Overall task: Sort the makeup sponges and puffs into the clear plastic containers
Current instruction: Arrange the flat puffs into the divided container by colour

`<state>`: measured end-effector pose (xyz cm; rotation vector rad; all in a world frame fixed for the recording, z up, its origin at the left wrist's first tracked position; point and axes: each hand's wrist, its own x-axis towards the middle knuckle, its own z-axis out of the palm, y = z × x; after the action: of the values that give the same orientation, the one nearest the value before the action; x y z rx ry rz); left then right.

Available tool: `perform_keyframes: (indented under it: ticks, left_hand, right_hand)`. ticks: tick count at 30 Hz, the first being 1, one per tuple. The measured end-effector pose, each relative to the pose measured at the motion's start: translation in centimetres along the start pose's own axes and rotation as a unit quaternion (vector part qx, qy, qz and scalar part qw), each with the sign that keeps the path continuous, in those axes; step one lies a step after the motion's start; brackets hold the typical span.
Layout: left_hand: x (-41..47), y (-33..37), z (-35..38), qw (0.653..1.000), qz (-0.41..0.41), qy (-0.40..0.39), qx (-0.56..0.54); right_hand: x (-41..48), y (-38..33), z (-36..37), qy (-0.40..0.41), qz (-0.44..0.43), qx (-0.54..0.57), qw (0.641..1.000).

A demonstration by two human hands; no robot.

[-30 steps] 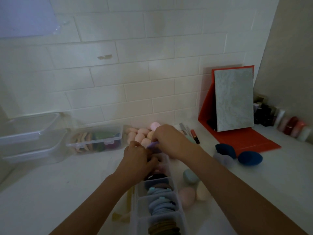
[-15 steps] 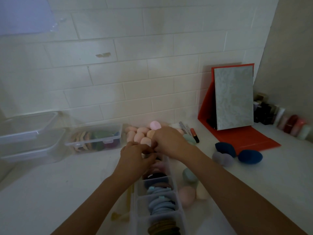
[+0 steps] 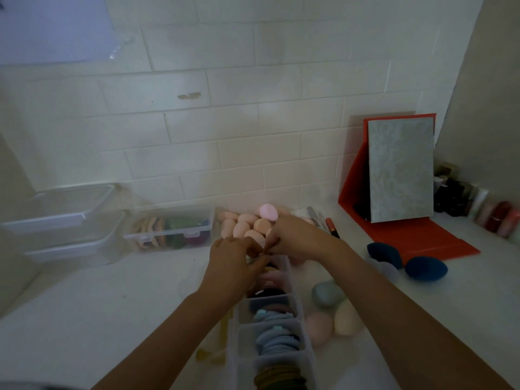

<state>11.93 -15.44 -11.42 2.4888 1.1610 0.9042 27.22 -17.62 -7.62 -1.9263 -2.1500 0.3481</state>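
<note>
Makeup puffs (image 3: 277, 339): logging them as standing on edge in the compartments of a long divided clear container (image 3: 299, 311) on the bench (image 3: 84, 305), with black and pink at the far end, blue in the middle, olive-brown nearest. Recording left hand (image 3: 233, 266) and right hand (image 3: 295, 237) as meeting fingertip to fingertip over the farthest compartment, fingers curled inward. Not managing to tell whether either grip is clenched on anything, finding the contact point hidden. Noting peach sponges (image 3: 244, 226) heaped just beyond the hands, a light pink sponge (image 3: 268, 212) on top. Noting loose sponges right of the container: teal sponge (image 3: 326, 294), cream sponge (image 3: 347, 319) and rose sponge (image 3: 318, 327) close by, navy sponges (image 3: 426, 268) farther off. Marking a clear box (image 3: 168, 236) of assorted puffs and stacked clear tubs (image 3: 70, 218) at left by the tiled wall, and a red folding mirror (image 3: 399, 175) at right.
</note>
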Motion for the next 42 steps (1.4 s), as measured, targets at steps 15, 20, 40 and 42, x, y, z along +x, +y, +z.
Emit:
perform_keyframes:
  ticks: [15,20,40,42]
  left_hand:
    - [-1.3,-4.9,-6.8,0.989,-0.132,0.012,0.058]
    - [-3.5,-5.9,-7.7,0.967,-0.241,-0.046,0.065]
    - [-2.4,-4.2,-13.0,0.968,-0.203,-0.145,-0.001]
    - [-1.4,-3.4,-13.5,0.976,-0.164,-0.134,0.045]
  right_hand:
    - [-3.0,-0.4,-2.1,0.084,0.086,-0.004,0.993]
    - [-3.2,0.7,-0.3,-0.030,0.129,0.155,0.979]
    - [-5.6,-0.9,1.1,0.009,0.190,0.358,0.914]
    - [-6.4,-1.3,1.5,0.031,0.192,0.366,0.910]
